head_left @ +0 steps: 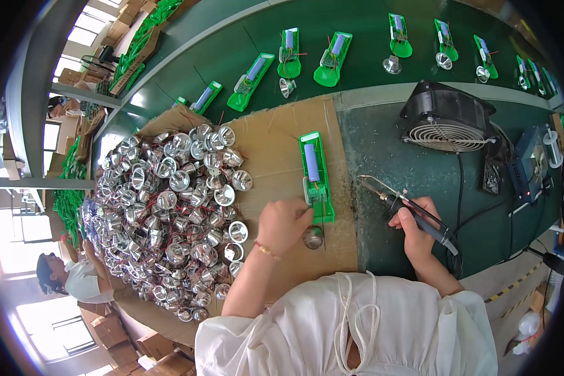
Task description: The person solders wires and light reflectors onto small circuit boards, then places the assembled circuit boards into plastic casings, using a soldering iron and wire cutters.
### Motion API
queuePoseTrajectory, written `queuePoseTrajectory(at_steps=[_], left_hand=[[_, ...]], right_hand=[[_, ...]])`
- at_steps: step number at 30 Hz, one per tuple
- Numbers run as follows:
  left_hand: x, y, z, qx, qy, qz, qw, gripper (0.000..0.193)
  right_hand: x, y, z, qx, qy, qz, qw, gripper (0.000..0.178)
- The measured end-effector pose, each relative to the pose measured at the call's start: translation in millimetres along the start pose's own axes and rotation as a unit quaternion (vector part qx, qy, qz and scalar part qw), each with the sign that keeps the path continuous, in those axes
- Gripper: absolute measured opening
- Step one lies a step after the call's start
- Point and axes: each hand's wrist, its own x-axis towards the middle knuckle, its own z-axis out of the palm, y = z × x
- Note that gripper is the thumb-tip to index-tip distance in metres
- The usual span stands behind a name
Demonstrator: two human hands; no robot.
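A green plastic flashlight housing (329, 213) lies on the cardboard in front of me, with a purple battery cell (311, 161) and a small circuit board (317, 193) inside. A silvery reflector cup (313, 237) rests just below its near end. My left hand (285, 222) is closed beside the board and above the cup, its fingertips pinched together; what they hold is hidden. In my right hand (418, 229) is a soldering iron (423, 220) with a thin feed tube along it. Its tip points left, to the right of the housing and apart from it.
A big heap of shiny reflector cups (178, 182) with red wires covers the cardboard (257, 138) at left. Several green housings line the conveyor beyond. A black fan (448, 116) and a soldering station (529, 163) stand at right. Other people sit far left.
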Motion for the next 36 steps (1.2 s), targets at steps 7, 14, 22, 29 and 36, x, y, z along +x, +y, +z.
queuePoseTrajectory(at_steps=[7,14,22,29,36], left_hand=[[114,73,-22,0.154,0.028,0.11,0.981,0.017],[259,90,-11,0.147,0.187,0.068,0.969,0.028],[240,51,-30,0.209,0.14,-0.062,0.966,0.018],[117,32,-27,0.192,0.089,-0.036,0.977,0.016],[-29,1,-25,-0.024,0.228,-0.064,0.971,0.02]], right_hand=[[2,5,-9,0.006,0.028,0.041,0.999,0.015],[7,11,-4,0.005,0.025,0.02,0.999,0.015],[8,4,-2,0.026,0.013,0.059,0.998,0.014],[6,7,-5,-0.003,0.028,0.065,0.998,0.013],[11,8,-1,-0.044,0.035,0.018,0.998,0.014]])
